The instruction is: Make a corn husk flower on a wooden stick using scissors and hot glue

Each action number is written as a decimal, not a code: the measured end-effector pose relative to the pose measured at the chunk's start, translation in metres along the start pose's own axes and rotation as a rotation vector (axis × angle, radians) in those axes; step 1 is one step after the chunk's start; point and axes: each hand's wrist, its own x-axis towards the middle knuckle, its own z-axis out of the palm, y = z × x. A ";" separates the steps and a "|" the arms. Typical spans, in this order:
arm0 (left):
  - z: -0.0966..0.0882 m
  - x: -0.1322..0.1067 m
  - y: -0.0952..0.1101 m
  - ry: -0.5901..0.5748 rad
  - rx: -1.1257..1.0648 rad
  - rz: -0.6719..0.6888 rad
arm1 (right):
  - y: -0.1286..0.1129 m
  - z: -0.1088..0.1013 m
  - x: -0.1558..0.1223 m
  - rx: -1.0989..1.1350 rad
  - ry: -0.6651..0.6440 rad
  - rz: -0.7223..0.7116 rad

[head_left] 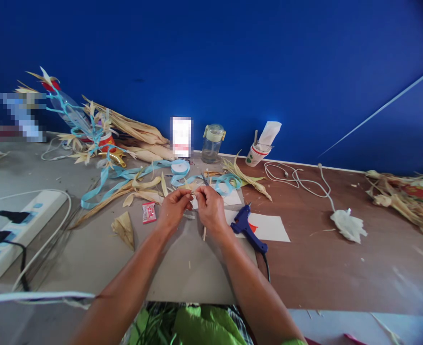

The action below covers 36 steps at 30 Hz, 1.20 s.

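Meeting over the middle of the tabletop [312,273], the left hand [175,207] and right hand [211,207] pinch their fingers closed on a small pale piece [193,195], too small to identify. Just right of the right hand, a blue glue gun [245,223] lies partly on a white card [276,229], its cord running toward the near edge, while a red packet [149,213] and a dry husk [123,228] lie left of the left hand. Along the far edge stand a lidded jar [212,143] and a paper cup [257,156], with a roll of blue ribbon [180,167] between that edge and the hands.
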 end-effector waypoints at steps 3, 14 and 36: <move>0.000 -0.001 0.000 -0.004 0.059 0.016 | 0.001 0.000 0.000 -0.052 -0.004 -0.009; 0.000 -0.001 0.002 -0.017 0.175 0.055 | 0.003 -0.001 0.000 -0.105 -0.006 -0.022; -0.003 0.001 0.000 -0.074 0.123 -0.010 | 0.007 -0.013 0.007 -0.107 -0.091 -0.084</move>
